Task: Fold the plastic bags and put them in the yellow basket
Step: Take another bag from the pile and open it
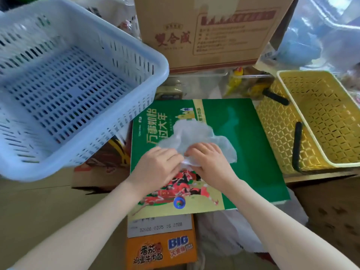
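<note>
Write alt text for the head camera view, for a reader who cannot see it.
Two bare hands, left hand and right hand, pinch a crumpled clear plastic bag on a green box. An empty yellow basket sits to the right, an empty blue basket to the upper left, and a cardboard box behind.

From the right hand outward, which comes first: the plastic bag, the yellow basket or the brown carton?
1. Plastic bag: under the right hand, on the green box.
2. Yellow basket: off to the right.
3. Brown carton: at the back, farthest.
</note>
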Action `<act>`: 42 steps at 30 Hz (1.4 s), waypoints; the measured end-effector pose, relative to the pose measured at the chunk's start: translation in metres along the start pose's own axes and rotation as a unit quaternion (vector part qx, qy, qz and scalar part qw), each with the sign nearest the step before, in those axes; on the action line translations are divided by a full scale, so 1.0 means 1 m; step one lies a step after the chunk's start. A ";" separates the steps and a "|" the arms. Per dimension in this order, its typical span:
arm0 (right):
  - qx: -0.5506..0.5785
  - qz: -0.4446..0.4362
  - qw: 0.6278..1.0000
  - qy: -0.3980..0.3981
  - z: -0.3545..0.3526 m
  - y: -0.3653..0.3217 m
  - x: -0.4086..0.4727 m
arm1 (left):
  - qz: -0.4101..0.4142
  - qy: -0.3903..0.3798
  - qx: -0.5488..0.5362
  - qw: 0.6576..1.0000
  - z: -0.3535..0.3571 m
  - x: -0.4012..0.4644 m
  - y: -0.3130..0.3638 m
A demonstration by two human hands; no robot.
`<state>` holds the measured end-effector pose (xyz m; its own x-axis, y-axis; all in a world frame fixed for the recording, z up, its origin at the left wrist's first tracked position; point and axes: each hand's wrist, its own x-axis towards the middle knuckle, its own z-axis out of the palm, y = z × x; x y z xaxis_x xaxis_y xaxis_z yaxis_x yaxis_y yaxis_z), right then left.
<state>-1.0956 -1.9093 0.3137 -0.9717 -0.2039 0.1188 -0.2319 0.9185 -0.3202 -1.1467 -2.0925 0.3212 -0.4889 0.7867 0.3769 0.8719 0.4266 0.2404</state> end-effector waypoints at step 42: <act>0.566 0.521 0.638 0.024 -0.020 -0.113 -0.122 | -0.396 -0.138 -0.210 0.883 -0.071 -0.120 0.045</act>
<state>-0.9497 -1.9818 0.3545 -0.6277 0.3535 -0.6935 0.6300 -0.2926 -0.7194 -1.0508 -2.1994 0.3504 -0.8645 0.4197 -0.2766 0.1438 0.7338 0.6640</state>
